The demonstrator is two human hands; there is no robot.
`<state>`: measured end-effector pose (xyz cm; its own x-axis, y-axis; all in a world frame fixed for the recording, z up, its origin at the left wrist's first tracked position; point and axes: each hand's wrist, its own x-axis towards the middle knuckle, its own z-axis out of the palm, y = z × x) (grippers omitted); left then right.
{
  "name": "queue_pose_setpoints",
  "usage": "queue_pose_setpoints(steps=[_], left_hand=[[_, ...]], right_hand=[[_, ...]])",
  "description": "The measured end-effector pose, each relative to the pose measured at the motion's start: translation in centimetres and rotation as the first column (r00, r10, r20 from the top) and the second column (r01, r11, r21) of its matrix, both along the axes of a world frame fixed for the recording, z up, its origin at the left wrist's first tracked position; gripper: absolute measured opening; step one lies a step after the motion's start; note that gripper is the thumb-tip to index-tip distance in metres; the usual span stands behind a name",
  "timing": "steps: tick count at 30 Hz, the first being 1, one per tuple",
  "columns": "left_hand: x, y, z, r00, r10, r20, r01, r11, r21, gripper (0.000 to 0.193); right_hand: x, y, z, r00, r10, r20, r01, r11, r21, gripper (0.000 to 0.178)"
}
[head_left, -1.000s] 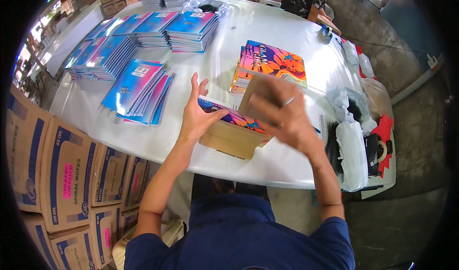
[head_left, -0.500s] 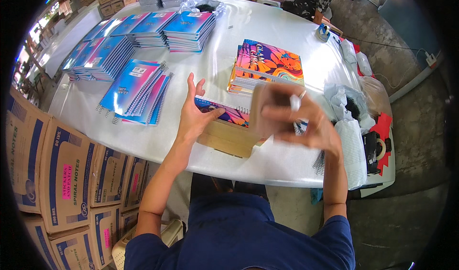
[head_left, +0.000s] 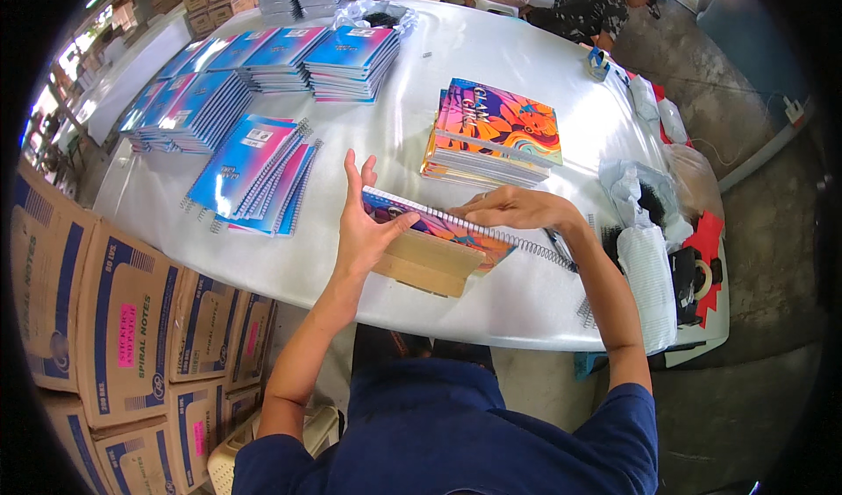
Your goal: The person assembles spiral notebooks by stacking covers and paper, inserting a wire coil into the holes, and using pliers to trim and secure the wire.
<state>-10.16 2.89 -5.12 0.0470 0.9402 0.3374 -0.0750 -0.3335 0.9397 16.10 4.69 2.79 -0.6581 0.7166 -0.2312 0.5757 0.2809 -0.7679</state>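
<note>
A colourful spiral notebook point(head_left: 487, 245) stands on its long edge near the table's front, its spine upward. My left hand point(head_left: 362, 232) is closed on its left end, thumb on the near face, other fingers behind or raised. My right hand point(head_left: 522, 208) lies along the far side of the spine, fingers stretched out to the left against it. A dark wire coil point(head_left: 545, 252) runs along the spine and sticks out past the notebook's right end. Against the near face leans a brown cardboard piece point(head_left: 425, 265). Just beyond sits a stack of similar notebooks point(head_left: 500, 120).
Blue-pink notebooks point(head_left: 246, 163) lie fanned at left, with several neat stacks point(head_left: 355, 52) behind. Plastic bags of dark coils point(head_left: 645, 192) and a tape roll point(head_left: 702, 278) lie at right. Cartons point(head_left: 132, 315) stand left of the table. A person point(head_left: 583, 11) sits beyond it.
My right hand, blurred above the notebook's right half before, has moved down behind the spine. The coil jutting from the right end is now visible. My left hand keeps its hold.
</note>
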Motion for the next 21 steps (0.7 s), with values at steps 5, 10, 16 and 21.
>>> queue_pose_setpoints(steps=[5,10,16,21], left_hand=[[0.0,-0.3,0.3,0.993,-0.056,0.105,0.06,0.997,-0.037,0.121],[-0.6,-0.3,0.1,0.973,-0.1,0.209,0.121,0.989,-0.091,0.113],[-0.9,-0.5,-0.3,0.96,-0.122,0.253,0.143,0.988,-0.065,0.098],[-1.0,-0.2,-0.9,0.966,-0.122,0.227,0.134,0.99,-0.039,0.087]], right_hand=[[1.5,0.2,1.0,0.903,-0.067,-0.425,-0.033,0.974,-0.224,0.046],[0.7,0.4,0.0,0.869,-0.139,-0.474,-0.01,0.954,-0.298,0.044],[-0.4,1.7,-0.9,0.928,-0.116,-0.355,0.073,0.988,-0.133,0.04],[-2.5,1.1,0.6,0.961,-0.1,-0.258,0.082,0.993,-0.083,0.043]])
